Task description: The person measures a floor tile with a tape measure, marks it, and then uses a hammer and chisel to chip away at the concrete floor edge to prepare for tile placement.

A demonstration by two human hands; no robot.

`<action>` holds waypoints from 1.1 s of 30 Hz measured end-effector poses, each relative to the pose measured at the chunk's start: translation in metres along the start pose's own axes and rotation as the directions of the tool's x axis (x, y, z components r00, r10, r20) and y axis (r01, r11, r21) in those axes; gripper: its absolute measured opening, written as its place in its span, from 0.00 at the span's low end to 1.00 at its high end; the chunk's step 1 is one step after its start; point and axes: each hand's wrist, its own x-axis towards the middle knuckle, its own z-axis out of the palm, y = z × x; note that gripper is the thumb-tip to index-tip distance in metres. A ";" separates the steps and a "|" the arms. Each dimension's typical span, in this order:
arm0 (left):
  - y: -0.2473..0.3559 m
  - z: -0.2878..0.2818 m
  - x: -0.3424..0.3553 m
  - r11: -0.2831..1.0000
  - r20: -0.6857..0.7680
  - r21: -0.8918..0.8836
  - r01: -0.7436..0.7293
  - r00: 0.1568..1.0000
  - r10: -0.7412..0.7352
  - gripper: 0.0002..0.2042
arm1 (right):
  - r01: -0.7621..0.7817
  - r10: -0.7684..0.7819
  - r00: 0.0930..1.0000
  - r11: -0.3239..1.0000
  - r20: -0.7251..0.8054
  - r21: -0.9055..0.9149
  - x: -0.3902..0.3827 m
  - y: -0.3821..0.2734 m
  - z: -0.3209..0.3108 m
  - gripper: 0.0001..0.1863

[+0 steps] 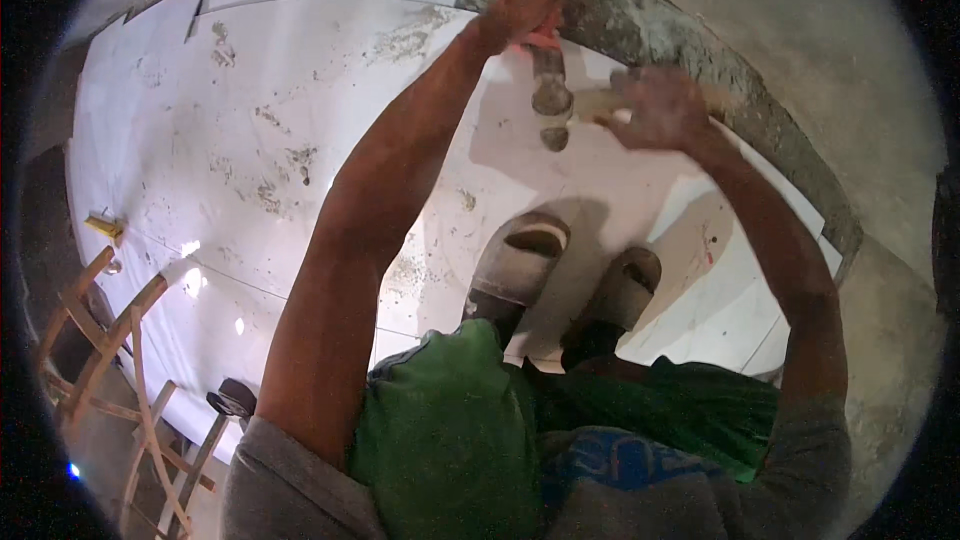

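My left hand (520, 12) reaches to the far edge of the white floor tile (300, 90), where the tile meets a band of grey mortar (650, 30). Its fingers are curled around a small pink piece (545, 38). My right hand (655, 105) grips the pale handle (595, 105) of a mallet. The mallet's dark grey head (550, 90), blurred, hangs just below my left hand over the tile. A small dark smear (555, 138) lies on the tile under it.
My feet in grey slippers (520, 260) (625, 285) stand on the tile, with green trousers (450, 420) below. A wooden frame (110, 360) lies at the lower left and a small yellow object (103, 227) near it. Bare concrete (860, 90) lies at the right.
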 end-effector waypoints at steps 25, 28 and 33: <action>0.020 -0.008 0.043 0.888 0.011 0.343 0.306 0.944 -0.329 0.06 | 0.225 -0.249 0.916 0.968 -0.315 -0.111 -0.010 0.019 0.018 0.32; 0.023 -0.002 0.043 0.899 0.091 0.381 0.215 0.959 -0.268 0.09 | 0.461 -0.459 0.881 0.887 -0.113 -0.002 -0.041 -0.005 0.009 0.29; 0.058 0.005 0.055 0.845 0.236 0.503 0.183 0.911 -0.337 0.15 | 0.411 -0.416 0.887 0.909 0.200 0.068 -0.014 0.026 0.002 0.24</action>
